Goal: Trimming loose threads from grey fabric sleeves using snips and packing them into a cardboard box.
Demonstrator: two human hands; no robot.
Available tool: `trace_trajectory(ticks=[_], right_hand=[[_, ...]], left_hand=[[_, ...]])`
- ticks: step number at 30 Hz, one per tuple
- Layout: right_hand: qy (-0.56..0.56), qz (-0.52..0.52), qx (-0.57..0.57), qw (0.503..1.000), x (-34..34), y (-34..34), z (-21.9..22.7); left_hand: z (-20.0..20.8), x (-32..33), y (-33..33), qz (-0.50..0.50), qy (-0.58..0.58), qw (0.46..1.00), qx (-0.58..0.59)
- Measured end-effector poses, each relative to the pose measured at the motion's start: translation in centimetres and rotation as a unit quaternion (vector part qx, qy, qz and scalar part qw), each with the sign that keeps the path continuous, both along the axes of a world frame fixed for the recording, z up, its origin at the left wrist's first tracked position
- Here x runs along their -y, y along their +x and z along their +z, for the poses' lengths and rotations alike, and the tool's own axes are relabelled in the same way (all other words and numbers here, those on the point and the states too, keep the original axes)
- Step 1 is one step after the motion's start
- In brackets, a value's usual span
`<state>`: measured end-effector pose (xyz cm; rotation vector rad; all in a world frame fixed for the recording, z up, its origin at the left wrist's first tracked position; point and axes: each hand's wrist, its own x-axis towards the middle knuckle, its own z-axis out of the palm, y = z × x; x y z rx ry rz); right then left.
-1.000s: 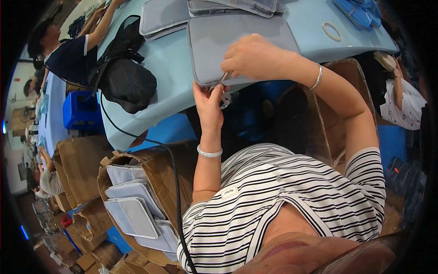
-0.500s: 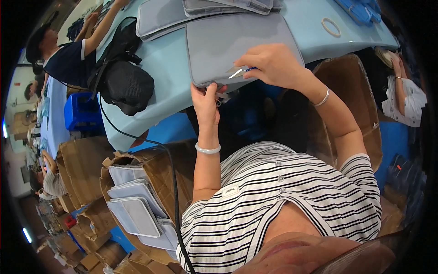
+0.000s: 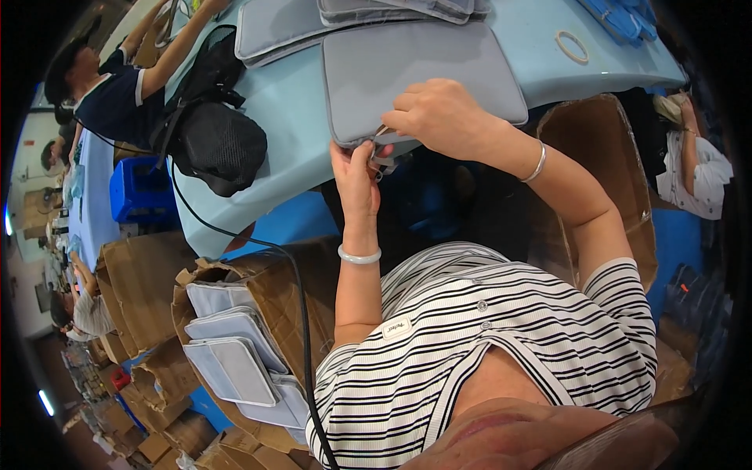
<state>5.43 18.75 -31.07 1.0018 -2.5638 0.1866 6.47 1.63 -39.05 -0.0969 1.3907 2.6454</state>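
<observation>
A grey zippered laptop sleeve (image 3: 423, 74) lies flat on the table, its near edge toward me. My left hand (image 3: 357, 168) is closed on the sleeve's near left corner, thumb on top, with a strip of edging and what looks like a zipper pull by the fingertips. My right hand (image 3: 439, 113) is closed around small thread snips (image 3: 382, 130). Only their pointed tip shows, close to the left thumb at that corner; the fingers hide the rest.
More grey sleeves (image 3: 282, 27) are piled at the table's far side. A black mesh cap (image 3: 219, 149) lies left, a tape ring (image 3: 572, 47) right. A cardboard box (image 3: 258, 274) of sleeves stands lower left, another box (image 3: 595, 133) right. A black cable (image 3: 298, 313) hangs beside me.
My right hand has moved left, bringing the snips' tip to the corner in my left hand. The blades, seen apart before, are now mostly hidden. My left hand has barely moved.
</observation>
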Motion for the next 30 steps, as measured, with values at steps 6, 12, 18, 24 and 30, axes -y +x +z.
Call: trace_trajectory(ticks=[6, 12, 18, 24, 30], right_hand=[[0.037, 0.012, -0.029, 0.999, 0.5, -0.1, 0.7], [0.074, 0.035, -0.034, 0.996, 0.7, -0.6, 0.8], [0.180, 0.061, -0.023, 0.982, 1.3, -1.7, 2.4], [0.184, 0.092, -0.002, 0.979, 1.4, -3.4, 2.3], [0.100, 0.081, 0.158, 0.979, 0.4, -3.5, 3.9]], left_hand=[[-0.4, 0.3, -0.1, -0.010, -0.001, 1.000, -0.011], [-0.5, 0.2, -0.1, -0.023, -0.001, 1.000, -0.019], [-0.3, 0.0, 0.1, -0.013, 0.012, 0.999, -0.033], [-0.4, -0.1, 0.0, -0.015, 0.004, 0.999, -0.047], [-0.4, 0.0, 0.1, -0.007, 0.001, 0.999, -0.034]])
